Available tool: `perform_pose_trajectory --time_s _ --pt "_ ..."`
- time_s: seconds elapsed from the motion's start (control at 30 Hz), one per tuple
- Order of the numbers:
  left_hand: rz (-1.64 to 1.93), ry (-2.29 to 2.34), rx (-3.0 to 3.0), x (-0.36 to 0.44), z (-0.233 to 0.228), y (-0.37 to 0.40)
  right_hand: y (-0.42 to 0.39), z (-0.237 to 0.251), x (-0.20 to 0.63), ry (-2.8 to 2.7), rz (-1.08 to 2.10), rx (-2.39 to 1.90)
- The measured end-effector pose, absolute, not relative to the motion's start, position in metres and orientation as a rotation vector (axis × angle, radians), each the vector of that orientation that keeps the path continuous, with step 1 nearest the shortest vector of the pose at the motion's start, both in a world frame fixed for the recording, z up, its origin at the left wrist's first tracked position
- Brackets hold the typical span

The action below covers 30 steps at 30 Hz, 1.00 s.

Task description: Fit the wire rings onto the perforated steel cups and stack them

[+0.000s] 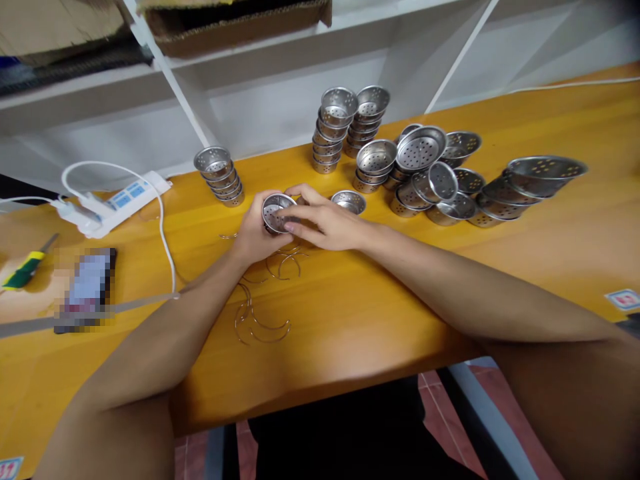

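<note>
My left hand (253,230) is wrapped round a small perforated metal cup (276,212), its mouth tilted up toward me. From the right, my right hand (325,220) reaches over the same cup, its fingers at the rim and partly across the opening. Whether those fingers also hold a wire is hidden. Just behind my right hand stands another perforated cup (349,201). Several thin curved wires (270,327) lie on the table below my hands, and a few more wires (285,263) lie close under the held cup.
Behind my left hand is a stack of cups (220,175). Taller stacks (336,127) and a leaning cluster (420,150) occupy the back right. At left are a power strip (130,200) with white cables, a phone (87,287) and a yellow-green screwdriver (25,270). Shelving with cardboard boxes (240,30) borders the table.
</note>
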<state>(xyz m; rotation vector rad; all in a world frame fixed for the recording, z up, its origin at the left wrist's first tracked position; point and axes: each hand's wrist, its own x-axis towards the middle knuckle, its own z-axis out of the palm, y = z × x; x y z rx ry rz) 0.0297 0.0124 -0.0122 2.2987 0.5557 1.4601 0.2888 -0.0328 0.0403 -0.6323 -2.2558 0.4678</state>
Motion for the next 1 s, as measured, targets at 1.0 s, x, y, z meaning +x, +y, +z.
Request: perform_pose_trajectory --time_s 1.0 --pt "1.529 0.571 2.491 0.028 0.0 0.011 -0.006 0.113 0.398 -2.547 0.307 -1.473"
